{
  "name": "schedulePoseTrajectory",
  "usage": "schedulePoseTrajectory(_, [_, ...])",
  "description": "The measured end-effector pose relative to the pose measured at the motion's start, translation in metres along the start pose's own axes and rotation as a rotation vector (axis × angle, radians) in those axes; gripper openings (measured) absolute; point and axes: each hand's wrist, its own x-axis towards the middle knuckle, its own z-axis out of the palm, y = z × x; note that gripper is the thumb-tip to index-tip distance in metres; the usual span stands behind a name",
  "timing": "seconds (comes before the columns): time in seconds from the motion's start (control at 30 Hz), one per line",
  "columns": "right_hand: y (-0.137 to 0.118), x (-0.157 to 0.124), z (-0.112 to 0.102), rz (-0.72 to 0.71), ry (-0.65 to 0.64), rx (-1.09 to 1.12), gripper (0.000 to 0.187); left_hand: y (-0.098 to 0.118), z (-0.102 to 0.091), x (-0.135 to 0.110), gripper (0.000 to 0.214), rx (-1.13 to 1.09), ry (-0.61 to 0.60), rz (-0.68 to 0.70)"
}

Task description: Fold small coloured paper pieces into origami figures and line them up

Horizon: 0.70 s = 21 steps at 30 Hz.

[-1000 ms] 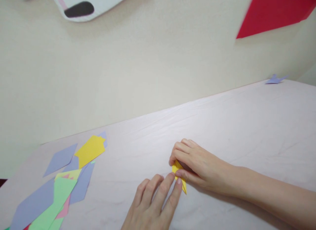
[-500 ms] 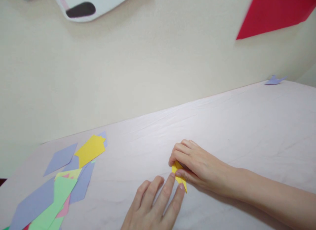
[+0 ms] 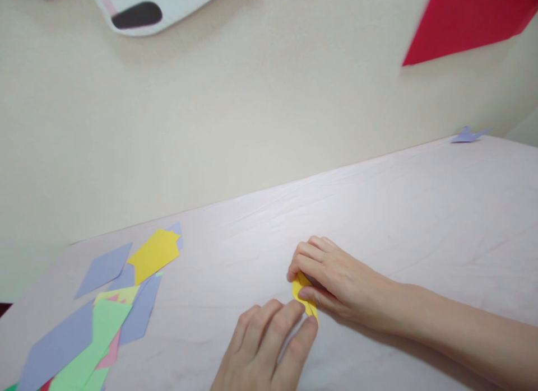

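A small piece of folded yellow paper [image 3: 299, 283], narrow and pointed, lies on the white-covered table. My right hand [image 3: 328, 273] is closed over its upper end, with the thumb pressing on the near side and the fingers curled around the far side. At the lower tip, the thumb and index finger of my left hand [image 3: 269, 340] come together on the paper. The fingers hide parts of the fold, so its full shape does not show.
Purple paper sheets [image 3: 59, 340], a yellow sheet [image 3: 155, 256] and light green paper strips [image 3: 101, 329] overlap at the left. A purple folded-paper bird [image 3: 467, 136] stands by the wall at the back right. A red sheet [image 3: 471, 27] hangs on the wall.
My left hand has shifted slightly to the right, its index finger bending down and its thumb closing over the lower tip of the yellow paper. My right hand stays in place.
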Motion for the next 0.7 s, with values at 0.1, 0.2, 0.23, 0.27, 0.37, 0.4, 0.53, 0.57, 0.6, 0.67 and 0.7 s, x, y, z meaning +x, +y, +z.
schedulePoseTrajectory(0.1, [0.001,0.000,0.001,0.010,0.009,0.023,0.012,-0.005,0.005,0.001,0.041,0.060,0.016,0.041])
schedulePoseTrajectory(0.2, [-0.001,0.001,0.001,0.101,-0.005,0.082,0.018,-0.007,0.008,0.000,0.042,0.100,0.015,0.084])
schedulePoseTrajectory(0.23, [-0.002,0.002,0.001,0.140,-0.003,0.099,0.022,-0.006,0.008,-0.001,0.042,0.105,0.013,0.089])
schedulePoseTrajectory(0.27, [-0.002,0.003,0.002,0.174,0.006,0.110,0.028,-0.006,0.008,-0.001,0.040,0.108,0.015,0.098])
schedulePoseTrajectory(0.37, [-0.003,0.004,0.005,0.229,0.064,0.117,0.044,-0.004,0.009,-0.002,0.038,0.111,0.021,0.107])
schedulePoseTrajectory(0.4, [-0.002,0.005,0.006,0.238,0.082,0.120,0.046,-0.004,0.009,-0.002,0.039,0.108,0.018,0.106])
schedulePoseTrajectory(0.53, [0.000,0.008,0.009,0.252,0.135,0.121,0.039,-0.004,0.012,-0.003,0.038,0.095,0.020,0.100])
schedulePoseTrajectory(0.57, [0.000,0.009,0.010,0.252,0.145,0.114,0.036,-0.003,0.012,-0.004,0.037,0.092,0.026,0.097])
schedulePoseTrajectory(0.6, [0.001,0.010,0.010,0.251,0.153,0.103,0.033,-0.001,0.013,-0.004,0.037,0.086,0.032,0.085])
schedulePoseTrajectory(0.67, [0.002,0.014,0.011,0.249,0.164,0.077,0.030,0.002,0.014,-0.004,0.036,0.069,0.040,0.023])
schedulePoseTrajectory(0.7, [0.003,0.016,0.012,0.248,0.166,0.063,0.029,0.005,0.014,-0.004,0.036,0.059,0.041,-0.021])
